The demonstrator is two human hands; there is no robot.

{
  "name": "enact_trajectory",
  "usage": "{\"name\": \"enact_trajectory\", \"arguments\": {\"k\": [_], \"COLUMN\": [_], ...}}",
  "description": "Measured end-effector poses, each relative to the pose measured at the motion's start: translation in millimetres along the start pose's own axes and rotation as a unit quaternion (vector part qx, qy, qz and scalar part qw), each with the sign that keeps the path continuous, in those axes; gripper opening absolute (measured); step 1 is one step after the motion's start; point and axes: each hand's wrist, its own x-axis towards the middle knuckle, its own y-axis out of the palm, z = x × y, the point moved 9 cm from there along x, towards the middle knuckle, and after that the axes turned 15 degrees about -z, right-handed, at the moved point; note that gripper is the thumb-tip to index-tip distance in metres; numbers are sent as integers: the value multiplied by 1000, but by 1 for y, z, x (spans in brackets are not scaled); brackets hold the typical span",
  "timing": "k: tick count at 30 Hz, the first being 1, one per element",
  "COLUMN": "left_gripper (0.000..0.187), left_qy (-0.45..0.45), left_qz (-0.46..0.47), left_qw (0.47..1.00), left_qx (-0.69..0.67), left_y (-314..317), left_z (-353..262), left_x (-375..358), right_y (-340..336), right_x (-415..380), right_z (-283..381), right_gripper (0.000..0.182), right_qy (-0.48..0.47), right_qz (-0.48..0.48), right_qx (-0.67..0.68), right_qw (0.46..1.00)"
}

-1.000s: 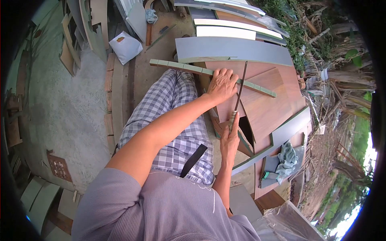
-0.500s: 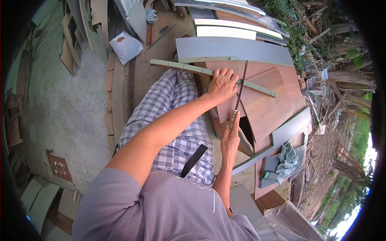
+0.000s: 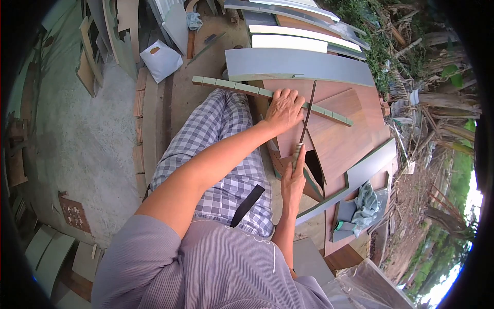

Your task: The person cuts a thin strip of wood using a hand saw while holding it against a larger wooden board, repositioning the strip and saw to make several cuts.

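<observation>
A long narrow strip (image 3: 231, 85) with a pale green top and evenly spaced cross lines lies slanting over the wooden panels. My left hand (image 3: 286, 109) presses on its middle, fingers curled over the far edge. In my right hand (image 3: 294, 177) is the wrapped handle of a long, thin, dark blade (image 3: 307, 116). That blade crosses the strip just right of my left fingers, its tip pointing away from me. Beneath them is a brown wood-grain panel (image 3: 339, 139), with a dark gap under its near edge.
Grey boards (image 3: 298, 64) lie across the far side of the stack. A crumpled grey-green cloth (image 3: 366, 203) rests on the right. On the floor at left sits a white sack (image 3: 161, 61), near leaning board offcuts (image 3: 110, 38). Plants and dry debris (image 3: 437, 103) border the right side.
My right hand has drawn the blade very slightly toward me. My left hand and the strip stay in nearly the same place.
</observation>
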Motion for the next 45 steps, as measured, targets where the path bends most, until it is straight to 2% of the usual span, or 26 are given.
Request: {"name": "enact_trajectory", "arguments": {"k": [5,7,8,10,13,16,20,22,23,31,35,37,41,43,45], "left_gripper": [21,21,21,21,20,20,19,20,20,20,20,20,20,20,20], "left_qy": [-5,-3,-3,0,-1,-2,0,3,3,1,6,6,3,3,4], "left_qz": [2,0,-2,-2,0,3,-8,-10,-11,-8,-21,-19,-10,-2,-5], "left_qw": [1000,1000,1000,1000,1000,1000,1000,1000,1000,1000,1000,1000,1000,1000,1000], "left_qx": [3,0,2,2,1,-2,-8,-2,-1,-4,-2,1,4,9,4], "left_y": [2,1,1,0,0,1,-2,-1,-2,-1,-2,-2,-2,0,0], "left_z": [1,1,1,0,0,1,0,0,0,0,-1,0,0,0,0], "left_x": [0,-1,-1,0,0,-1,0,0,0,0,1,0,1,0,0], "right_y": [4,2,1,3,1,-1,4,0,0,0,2,1,2,4,2], "right_x": [12,21,22,22,11,0,8,17,18,-1,4,14,18,10,-2], "right_z": [-1,14,17,15,11,1,-2,15,15,-3,0,9,12,-1,-3], "right_gripper": [57,60,60,60,60,58,58,60,60,59,59,61,61,60,60], "right_qy": [8,-57,-60,-15,-55,10,5,-63,-65,12,2,-45,-52,-10,-14], "right_qz": [6,-26,-25,5,-25,11,13,-25,-24,11,10,-10,-19,2,-4], "right_qx": [-11,-6,-6,-18,0,-12,-15,-19,-17,-13,-11,-18,-25,-9,-8], "right_qw": [1000,998,998,1000,998,1000,1000,998,997,1000,1000,999,998,1000,1000]}}
